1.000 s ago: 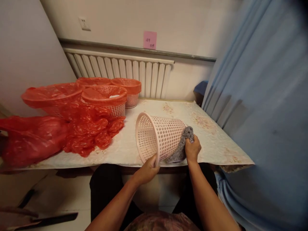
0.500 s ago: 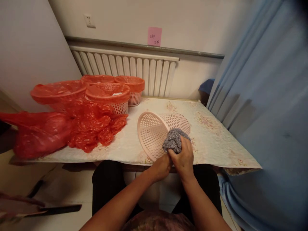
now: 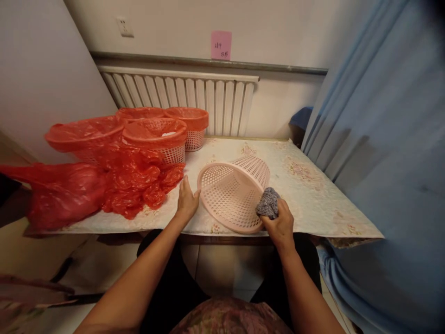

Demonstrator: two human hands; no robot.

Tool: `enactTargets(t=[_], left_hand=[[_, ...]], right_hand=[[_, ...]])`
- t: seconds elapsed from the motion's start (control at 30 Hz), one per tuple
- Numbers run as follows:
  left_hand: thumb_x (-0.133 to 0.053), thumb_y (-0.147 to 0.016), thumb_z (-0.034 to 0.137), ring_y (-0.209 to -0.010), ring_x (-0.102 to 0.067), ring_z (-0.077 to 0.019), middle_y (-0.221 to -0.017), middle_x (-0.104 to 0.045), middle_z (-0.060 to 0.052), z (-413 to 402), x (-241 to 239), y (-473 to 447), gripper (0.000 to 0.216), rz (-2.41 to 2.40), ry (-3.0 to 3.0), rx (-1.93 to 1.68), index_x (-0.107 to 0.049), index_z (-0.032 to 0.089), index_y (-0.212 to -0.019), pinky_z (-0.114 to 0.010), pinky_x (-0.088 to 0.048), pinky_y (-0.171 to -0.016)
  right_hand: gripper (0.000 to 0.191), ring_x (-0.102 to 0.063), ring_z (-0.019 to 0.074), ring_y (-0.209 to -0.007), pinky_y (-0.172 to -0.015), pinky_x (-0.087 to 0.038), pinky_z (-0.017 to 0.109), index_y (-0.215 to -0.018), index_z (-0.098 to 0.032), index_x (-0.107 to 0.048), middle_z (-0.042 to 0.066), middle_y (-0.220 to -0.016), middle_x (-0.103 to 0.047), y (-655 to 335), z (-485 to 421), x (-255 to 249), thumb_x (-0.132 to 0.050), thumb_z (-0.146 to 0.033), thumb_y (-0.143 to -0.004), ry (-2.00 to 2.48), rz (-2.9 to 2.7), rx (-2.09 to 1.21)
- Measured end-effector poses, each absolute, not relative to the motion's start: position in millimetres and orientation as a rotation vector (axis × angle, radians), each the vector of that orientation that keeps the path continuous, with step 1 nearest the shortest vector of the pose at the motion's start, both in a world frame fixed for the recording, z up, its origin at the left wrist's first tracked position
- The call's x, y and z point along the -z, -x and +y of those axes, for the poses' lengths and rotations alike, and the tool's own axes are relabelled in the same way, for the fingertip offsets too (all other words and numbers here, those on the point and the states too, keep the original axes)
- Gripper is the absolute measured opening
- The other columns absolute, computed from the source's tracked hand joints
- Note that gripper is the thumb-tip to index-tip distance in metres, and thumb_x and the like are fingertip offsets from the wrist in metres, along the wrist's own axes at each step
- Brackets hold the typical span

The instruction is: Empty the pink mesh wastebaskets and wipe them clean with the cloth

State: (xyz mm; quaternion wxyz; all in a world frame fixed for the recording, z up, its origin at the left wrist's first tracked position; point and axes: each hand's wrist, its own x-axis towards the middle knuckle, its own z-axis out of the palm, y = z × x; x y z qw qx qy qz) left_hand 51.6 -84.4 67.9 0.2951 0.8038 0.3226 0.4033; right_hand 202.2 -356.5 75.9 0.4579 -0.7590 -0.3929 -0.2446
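Observation:
A pale pink perforated plastic wastebasket (image 3: 239, 197) lies on its side on the table, its mouth facing me and a little to the left. Beside the left of its rim, my left hand (image 3: 188, 200) is open with the fingers stretched; whether it touches the rim I cannot tell. My right hand (image 3: 282, 227) grips a bunched grey speckled cloth (image 3: 268, 204) at the right edge of the rim. Part of the cloth is hidden in the fingers.
Several baskets lined with red bags (image 3: 155, 134) stand at the back left. Crumpled red plastic bags (image 3: 134, 181) lie in front of them. A flowered cloth covers the table (image 3: 313, 199). A radiator (image 3: 181, 93) runs behind, and a blue curtain (image 3: 378, 139) hangs at the right.
My hands have moved apart: the left went leftward and opened, the right shifted right with the cloth. The wastebasket has turned so its mouth faces more toward me.

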Motion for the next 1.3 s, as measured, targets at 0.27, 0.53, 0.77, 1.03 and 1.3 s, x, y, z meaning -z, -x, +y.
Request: enactTargets(t=[0.27,0.53,0.77,1.03,1.3], left_hand=[[-0.053,-0.076,0.022,-0.077,-0.061,-0.0179,-0.077,-0.062,-0.001,-62,-63,-59,0.009,0.704,-2.052,-0.622,-0.058,0.017,-0.082,-0.035,-0.054,-0.077],[-0.049,-0.079,0.031,-0.071,-0.055,-0.0146,-0.075,-0.053,0.002,-111,-41,-32,0.013,0.672,-1.968,-0.730,-0.053,0.019,-0.080,-0.027,-0.050,-0.067],[-0.049,-0.083,0.030,-0.069,-0.053,-0.0140,-0.073,-0.053,0.002,-170,-44,-17,0.012,0.515,-1.955,-0.726,-0.055,0.019,-0.080,-0.025,-0.044,-0.067],[-0.050,-0.083,0.030,-0.066,-0.049,-0.0136,-0.070,-0.050,0.003,-200,-46,-8,0.013,0.506,-1.968,-0.743,-0.054,0.019,-0.077,-0.025,-0.040,-0.065],[-0.047,-0.085,0.028,-0.067,-0.050,-0.0145,-0.071,-0.051,0.002,-199,-38,-6,0.012,0.540,-2.006,-0.800,-0.053,0.020,-0.078,-0.026,-0.041,-0.066]], right_hand=[[0.036,-0.057,0.0251,-0.100,-0.090,-0.047,0.042,-0.106,-0.017,-0.062,0.010,-0.104,-0.063,-231,-380,-59,-0.061,-0.028,-0.072,1.966,-0.820,0.584],[0.035,-0.055,0.0243,-0.087,-0.082,-0.043,0.036,-0.097,-0.016,-0.064,0.009,-0.092,-0.064,-229,-403,-79,-0.056,-0.041,-0.073,2.122,-0.387,0.550],[0.047,-0.059,0.0229,-0.095,-0.087,-0.044,0.035,-0.113,-0.019,-0.063,0.005,-0.102,-0.068,-214,-379,-89,-0.059,-0.041,-0.071,1.864,-0.505,-0.040],[0.039,-0.060,0.0162,-0.085,-0.080,-0.048,0.029,-0.106,-0.018,-0.058,0.001,-0.095,-0.067,-181,-302,-85,-0.060,-0.032,-0.070,1.123,-0.339,-0.190],[0.035,-0.052,0.0221,-0.098,-0.087,-0.042,0.033,-0.109,-0.017,-0.064,0.009,-0.103,-0.061,-128,-283,-19,-0.052,-0.016,-0.076,1.951,-1.257,0.000]])
